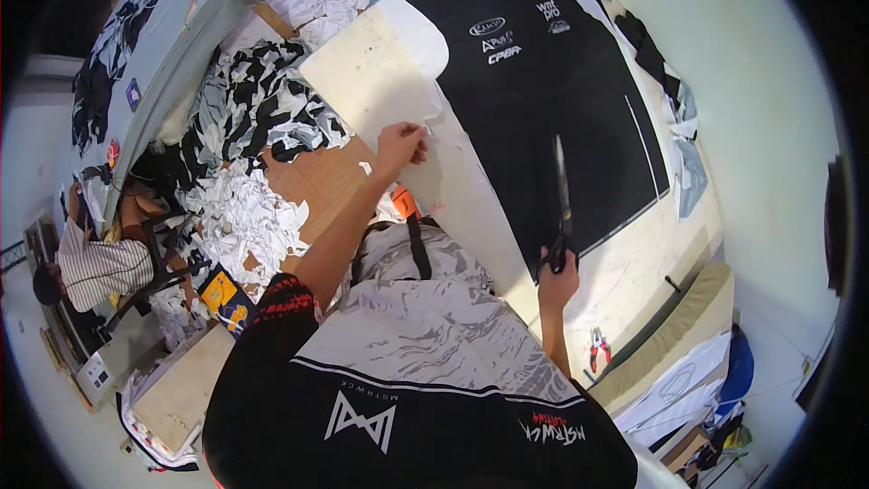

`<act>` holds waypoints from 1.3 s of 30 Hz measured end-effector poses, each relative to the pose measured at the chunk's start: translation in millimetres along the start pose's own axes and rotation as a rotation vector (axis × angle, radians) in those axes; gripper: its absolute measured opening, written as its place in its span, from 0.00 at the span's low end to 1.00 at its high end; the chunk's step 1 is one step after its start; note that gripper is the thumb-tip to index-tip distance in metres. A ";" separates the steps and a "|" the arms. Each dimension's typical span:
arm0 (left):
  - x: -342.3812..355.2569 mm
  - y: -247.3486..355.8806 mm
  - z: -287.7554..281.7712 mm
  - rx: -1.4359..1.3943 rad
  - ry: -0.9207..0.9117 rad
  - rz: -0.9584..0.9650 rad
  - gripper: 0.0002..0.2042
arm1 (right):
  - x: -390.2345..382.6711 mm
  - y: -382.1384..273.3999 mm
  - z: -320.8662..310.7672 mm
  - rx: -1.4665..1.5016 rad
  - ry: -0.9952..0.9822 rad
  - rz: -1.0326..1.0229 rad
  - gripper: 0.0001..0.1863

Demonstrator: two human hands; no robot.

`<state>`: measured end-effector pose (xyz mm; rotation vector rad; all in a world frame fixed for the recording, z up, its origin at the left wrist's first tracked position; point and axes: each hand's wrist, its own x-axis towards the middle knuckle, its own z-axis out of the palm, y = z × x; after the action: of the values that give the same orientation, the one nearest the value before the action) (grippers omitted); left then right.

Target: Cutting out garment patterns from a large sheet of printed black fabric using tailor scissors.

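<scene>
A black shirt panel (534,100) with white printed logos and white margins lies flat on the pale cutting table. My right hand (558,282), at the panel's near edge, grips the black handles of large fabric scissors (563,186). Their blades point away from me over the black cloth and look nearly closed. To the left, my left hand (402,147) is closed at the panel's white border, its fingers pinched on a thin white fabric strip (432,116). Part of that strip is hidden by the fingers.
Pale tabletop (358,59) borders the panel. Red-handled pliers (598,349) lie near right, by a rolled beige cloth (670,344). An orange object (404,202) sits at the near table edge. Fabric scraps (262,100) cover the floor at left; another person (104,263) sits beyond them.
</scene>
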<state>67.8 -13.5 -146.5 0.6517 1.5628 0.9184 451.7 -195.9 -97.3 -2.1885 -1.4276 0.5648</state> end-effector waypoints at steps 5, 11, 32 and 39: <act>-4.1 -8.3 -52.7 0.284 -0.083 -0.010 0.13 | -16.4 74.1 4.8 -0.048 0.078 0.206 0.25; -67.4 26.5 -107.9 0.839 -0.298 -0.186 0.11 | -58.6 122.2 -32.9 -0.182 0.122 0.195 0.24; 84.7 -10.8 29.2 1.421 0.094 1.036 0.52 | -164.8 -6.8 86.3 1.172 -0.646 0.862 0.15; 88.9 -50.4 52.6 1.315 0.071 1.066 0.53 | -119.0 -53.8 144.0 1.115 -0.561 0.755 0.12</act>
<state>105.9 42.7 -239.2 2.5509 1.7336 0.4675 285.7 -264.3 -172.0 -1.5411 -0.1726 1.7966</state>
